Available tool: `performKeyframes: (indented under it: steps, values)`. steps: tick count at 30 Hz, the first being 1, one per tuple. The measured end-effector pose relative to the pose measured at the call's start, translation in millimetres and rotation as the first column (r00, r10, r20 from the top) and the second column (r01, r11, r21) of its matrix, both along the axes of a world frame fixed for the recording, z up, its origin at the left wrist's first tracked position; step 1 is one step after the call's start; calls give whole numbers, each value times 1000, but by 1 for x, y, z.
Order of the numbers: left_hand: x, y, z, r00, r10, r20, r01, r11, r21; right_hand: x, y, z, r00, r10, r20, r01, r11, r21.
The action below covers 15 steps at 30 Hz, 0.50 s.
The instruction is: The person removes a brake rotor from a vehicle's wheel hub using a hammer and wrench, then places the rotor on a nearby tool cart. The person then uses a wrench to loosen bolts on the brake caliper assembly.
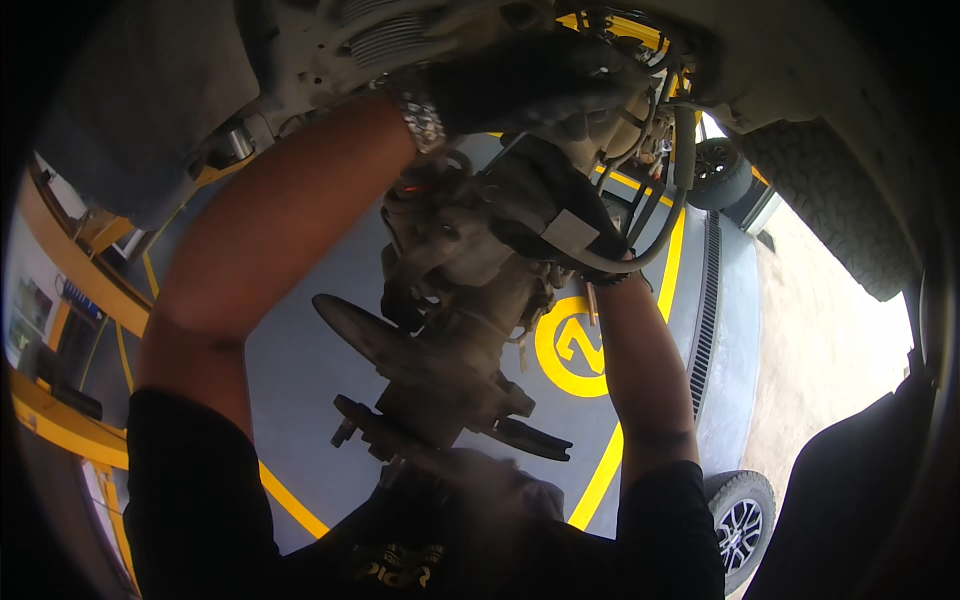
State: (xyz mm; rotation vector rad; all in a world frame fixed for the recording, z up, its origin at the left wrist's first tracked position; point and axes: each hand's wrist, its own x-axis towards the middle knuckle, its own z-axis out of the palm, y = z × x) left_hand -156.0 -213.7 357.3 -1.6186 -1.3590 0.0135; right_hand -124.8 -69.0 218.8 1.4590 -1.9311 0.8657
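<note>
A dirty metal mechanical assembly (450, 260) hangs in the middle, under the body of a raised vehicle. My left hand (545, 85), in a black glove, reaches across its top from the left. That hand lies in deep shadow, and its fingers cannot be made out. Below it, my right hand (560, 205), also gloved in black with a pale patch on the back, rests against the assembly's upper right side. Its fingertips are hidden among the dark parts. A curved hose (683, 150) passes close to my right wrist. Lower on the assembly, a flat disc-like plate (365, 330) sticks out leftward.
The vehicle's underbody (330, 45) spans the top, with a knobbly tyre (835, 200) at the right. Cables (655, 120) run beside my hands. Yellow lift or frame beams (60, 415) stand left. A floor drain grate (707, 310) and another wheel (740, 525) are on the right.
</note>
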Motion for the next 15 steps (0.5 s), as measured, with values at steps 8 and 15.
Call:
performKeyframes:
  steps: [8,15]
  values:
    - [12,-17,10,-448,9,894,231,967,106,9,-7,11,884,183,430,-126,979,-158]
    - [29,7,22,331,211,920,-265,956,-124,26,-10,27,982,-176,-70,177,984,7]
